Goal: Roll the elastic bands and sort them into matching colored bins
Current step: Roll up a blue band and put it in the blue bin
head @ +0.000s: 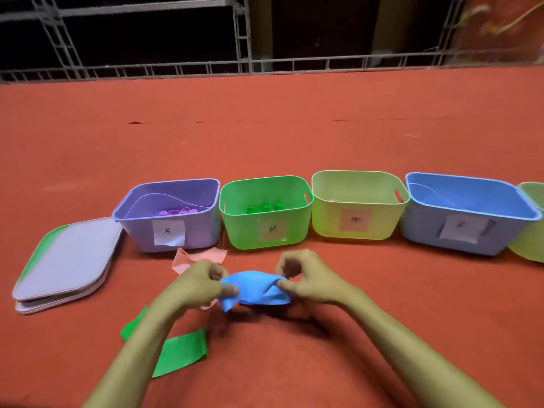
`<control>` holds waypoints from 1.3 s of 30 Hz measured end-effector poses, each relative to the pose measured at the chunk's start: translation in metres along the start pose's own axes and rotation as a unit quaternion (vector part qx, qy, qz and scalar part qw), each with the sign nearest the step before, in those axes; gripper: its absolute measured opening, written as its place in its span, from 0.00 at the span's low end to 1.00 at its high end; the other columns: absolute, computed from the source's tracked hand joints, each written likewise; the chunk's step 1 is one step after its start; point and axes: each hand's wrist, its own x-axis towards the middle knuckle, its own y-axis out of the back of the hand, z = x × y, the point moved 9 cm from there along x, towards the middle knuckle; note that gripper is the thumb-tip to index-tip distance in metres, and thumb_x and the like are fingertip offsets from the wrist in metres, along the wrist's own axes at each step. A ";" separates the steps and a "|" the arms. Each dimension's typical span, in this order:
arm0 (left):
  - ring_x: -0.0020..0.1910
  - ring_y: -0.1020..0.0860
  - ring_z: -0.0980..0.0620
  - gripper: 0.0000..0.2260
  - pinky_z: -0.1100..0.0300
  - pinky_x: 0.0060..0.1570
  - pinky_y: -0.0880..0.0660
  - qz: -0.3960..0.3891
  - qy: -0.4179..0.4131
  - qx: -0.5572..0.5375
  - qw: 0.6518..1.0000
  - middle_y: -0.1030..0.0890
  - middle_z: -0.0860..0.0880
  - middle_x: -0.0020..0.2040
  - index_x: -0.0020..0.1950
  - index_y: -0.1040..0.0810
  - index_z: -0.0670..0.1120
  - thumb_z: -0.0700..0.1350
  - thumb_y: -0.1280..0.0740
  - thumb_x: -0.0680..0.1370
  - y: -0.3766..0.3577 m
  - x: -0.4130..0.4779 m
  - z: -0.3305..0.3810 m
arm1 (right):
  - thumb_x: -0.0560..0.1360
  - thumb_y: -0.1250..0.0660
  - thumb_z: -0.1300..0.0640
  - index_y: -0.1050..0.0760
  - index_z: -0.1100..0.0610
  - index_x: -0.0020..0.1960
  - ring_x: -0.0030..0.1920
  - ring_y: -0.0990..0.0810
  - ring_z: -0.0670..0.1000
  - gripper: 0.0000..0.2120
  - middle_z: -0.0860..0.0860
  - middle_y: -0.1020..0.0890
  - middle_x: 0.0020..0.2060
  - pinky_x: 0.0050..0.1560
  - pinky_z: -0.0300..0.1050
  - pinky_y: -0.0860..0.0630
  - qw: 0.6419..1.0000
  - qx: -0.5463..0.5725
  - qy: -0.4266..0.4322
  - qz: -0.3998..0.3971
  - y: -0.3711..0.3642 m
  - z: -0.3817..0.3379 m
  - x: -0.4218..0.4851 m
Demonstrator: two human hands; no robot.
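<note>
**Blue stretchy elastic band [253, 285] held over the red carpet [294, 142]**

Head view: the thin, smooth strip sags crumpled between both hands. The left hand [200, 285] pinches its left end and the right hand [309, 278] its right end, fingers curled. A glossy, round-cornered blue plastic bin [459, 228] stands beyond, to the right.

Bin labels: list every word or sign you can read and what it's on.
Label on the purple bin: one handwritten mark, too blurred to read.
Label on the green bin: blurred, unreadable.
Label on the yellow bin: blurred, unreadable.
Label on the blue bin: blurred, unreadable.
No other text.
</note>
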 end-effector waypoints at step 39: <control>0.41 0.18 0.54 0.08 0.62 0.41 0.22 -0.307 -0.200 -0.234 0.901 0.14 0.44 0.46 0.50 0.15 0.44 0.46 0.25 0.76 -0.259 -0.023 0.156 | 0.78 0.33 0.61 0.21 0.63 0.50 0.35 0.21 0.54 0.05 0.58 0.21 0.41 0.35 0.43 0.24 0.774 0.519 -0.155 0.330 0.197 0.048 -0.108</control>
